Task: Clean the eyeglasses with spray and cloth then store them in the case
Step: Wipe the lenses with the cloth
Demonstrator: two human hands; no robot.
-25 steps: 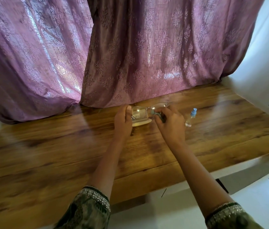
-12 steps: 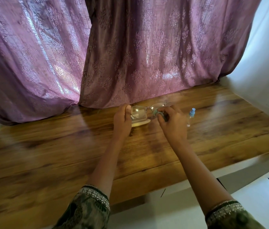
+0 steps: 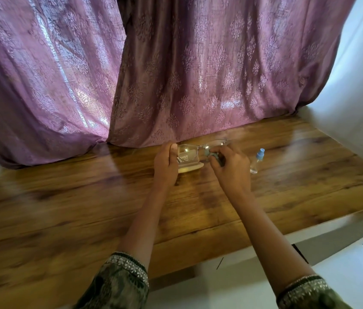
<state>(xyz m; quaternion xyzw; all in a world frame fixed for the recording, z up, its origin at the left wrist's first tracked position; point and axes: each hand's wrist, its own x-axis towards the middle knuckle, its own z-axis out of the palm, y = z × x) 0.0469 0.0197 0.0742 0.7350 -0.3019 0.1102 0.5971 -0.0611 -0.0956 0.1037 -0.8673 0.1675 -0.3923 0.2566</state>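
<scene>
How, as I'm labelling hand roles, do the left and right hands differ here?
The left hand grips the eyeglasses by their left end; the right hand pinches a grey-blue cloth at the right lens. The left hand's thumb points up beside the frame; the right hand's fingers curl round the cloth. Both hands meet at the eyeglasses, just above the pale case.

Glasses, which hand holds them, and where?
The left hand grips the eyeglasses at one end of the frame; the right hand pinches a cloth by the other lens.
</scene>
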